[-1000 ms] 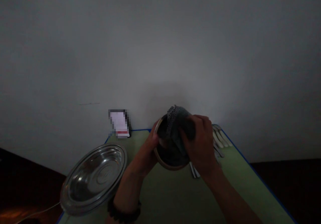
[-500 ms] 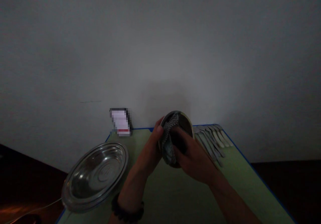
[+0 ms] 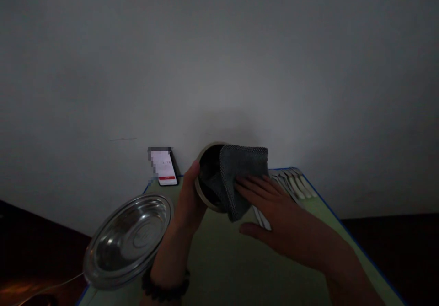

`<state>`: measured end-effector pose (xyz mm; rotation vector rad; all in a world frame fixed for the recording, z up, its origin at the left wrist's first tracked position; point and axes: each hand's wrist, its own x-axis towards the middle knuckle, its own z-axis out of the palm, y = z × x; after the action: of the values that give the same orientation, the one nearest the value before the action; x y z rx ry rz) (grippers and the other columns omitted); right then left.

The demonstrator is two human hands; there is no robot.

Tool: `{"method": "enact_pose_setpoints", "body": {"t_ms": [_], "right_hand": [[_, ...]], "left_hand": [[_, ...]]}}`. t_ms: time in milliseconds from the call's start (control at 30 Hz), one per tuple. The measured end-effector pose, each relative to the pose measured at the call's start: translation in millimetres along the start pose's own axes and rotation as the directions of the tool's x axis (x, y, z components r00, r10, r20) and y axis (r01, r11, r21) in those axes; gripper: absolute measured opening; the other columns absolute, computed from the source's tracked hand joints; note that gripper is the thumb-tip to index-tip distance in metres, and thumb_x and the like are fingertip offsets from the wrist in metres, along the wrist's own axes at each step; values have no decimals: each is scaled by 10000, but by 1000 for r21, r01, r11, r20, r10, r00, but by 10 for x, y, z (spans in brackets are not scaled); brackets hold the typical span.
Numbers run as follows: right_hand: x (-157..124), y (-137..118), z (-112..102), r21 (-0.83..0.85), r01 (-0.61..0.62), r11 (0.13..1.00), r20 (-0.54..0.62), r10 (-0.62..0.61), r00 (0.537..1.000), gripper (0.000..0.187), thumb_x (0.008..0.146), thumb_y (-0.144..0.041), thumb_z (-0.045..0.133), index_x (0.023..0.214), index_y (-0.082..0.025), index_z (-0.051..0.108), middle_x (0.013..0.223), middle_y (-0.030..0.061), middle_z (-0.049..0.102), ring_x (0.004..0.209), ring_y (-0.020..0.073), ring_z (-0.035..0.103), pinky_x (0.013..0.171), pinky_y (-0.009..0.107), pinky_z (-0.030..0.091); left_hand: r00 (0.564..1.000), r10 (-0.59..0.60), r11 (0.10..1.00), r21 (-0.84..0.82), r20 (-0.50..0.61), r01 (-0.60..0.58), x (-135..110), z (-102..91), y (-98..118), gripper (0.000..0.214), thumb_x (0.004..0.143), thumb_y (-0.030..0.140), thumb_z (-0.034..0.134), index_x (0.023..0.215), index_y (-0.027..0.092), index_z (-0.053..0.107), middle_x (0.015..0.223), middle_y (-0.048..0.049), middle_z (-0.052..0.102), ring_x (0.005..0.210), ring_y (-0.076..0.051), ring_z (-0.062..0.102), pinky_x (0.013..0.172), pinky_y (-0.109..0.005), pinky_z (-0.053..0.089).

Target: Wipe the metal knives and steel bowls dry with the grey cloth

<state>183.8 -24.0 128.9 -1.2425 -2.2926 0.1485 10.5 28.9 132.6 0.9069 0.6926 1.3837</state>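
My left hand (image 3: 187,201) grips a small round metal bowl (image 3: 206,169) by its rim and holds it tilted above the green table (image 3: 233,265). A grey checked cloth (image 3: 240,178) hangs over the bowl's right side and partly into it. My right hand (image 3: 274,210) lies against the cloth with its fingers stretched out flat, pressing it to the bowl. A dark bead bracelet is on my left wrist.
A large shiny steel basin (image 3: 128,239) sits at the table's left front corner. Several spoons (image 3: 293,185) lie in a row at the far right. A phone (image 3: 165,169) leans against the wall behind the table. A white cable runs at the lower left.
The bowl has turned and shifted left in my left hand. My right hand went from clutching the bunched cloth inside the bowl to lying flat on the cloth, which is now spread out.
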Motion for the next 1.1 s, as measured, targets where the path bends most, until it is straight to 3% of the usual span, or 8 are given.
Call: {"method": "enact_pose_setpoints", "body": {"t_ms": [67,200,333,433,567,800,933,1100], "right_hand": [[15,38,-25,15,29,999,-3,-29,1000,567,770,-385,650,1299,-265,484,1343,59,518,1269,288,414,1049,522,324],[119,101,-88,114,-33,993,-44,38,998,193,866,-257,527,1023,-252,639,1019,32,683,950,199,618,830,359,473],[190,233,-134,217,-216,952,-106,243,964,227,899,-335,442,832,-187,602,675,4,635,595,141,572,554,253,403],[203,349,-119,239,-289,927,-138,328,935,221,890,-333,431,817,-180,574,702,15,629,602,137,554,552,242,371],[217,444,-40,177,-327,928,-65,342,937,228,883,-351,425,763,-195,541,642,5,597,566,137,527,535,244,325],[267,519,51,133,-324,937,34,322,946,220,885,-325,420,809,-191,577,726,36,647,644,159,572,578,255,333],[269,548,62,133,-296,946,68,289,955,191,877,-285,438,825,-186,593,749,40,650,673,159,576,595,256,334],[269,565,75,206,-290,935,43,288,957,215,892,-330,419,807,-193,561,720,20,613,658,152,551,599,255,347]], "left_hand": [[998,-69,998,-14,-3,68,14,-19,16,432,777,551,521,930,187,697,933,-46,733,1058,-278,602,898,-365,464],[986,-161,987,37,45,160,51,-116,5,529,760,612,496,965,167,696,946,-71,731,1054,-292,603,913,-378,446],[956,-270,936,266,112,233,108,-303,-109,521,777,560,522,1085,154,627,1010,-58,705,1010,-268,606,901,-370,434],[930,-364,790,547,54,277,152,-429,-244,523,782,550,516,1124,157,570,1003,-58,680,934,-246,614,812,-356,466],[884,-467,549,780,-10,299,182,-487,-357,549,756,621,474,1061,173,559,990,-66,649,855,-247,613,626,-307,484],[864,-502,479,822,-31,308,203,-527,-291,513,796,583,400,1117,243,611,1191,-59,625,977,-288,602,514,-251,479],[865,-503,430,868,3,247,215,-549,-214,488,805,544,409,1125,248,628,1241,-46,612,999,-288,611,481,-234,486],[902,-431,190,974,-30,123,240,-598,-242,498,861,482,345,1101,152,630,1089,-110,690,819,-233,673,534,-252,500]]}}
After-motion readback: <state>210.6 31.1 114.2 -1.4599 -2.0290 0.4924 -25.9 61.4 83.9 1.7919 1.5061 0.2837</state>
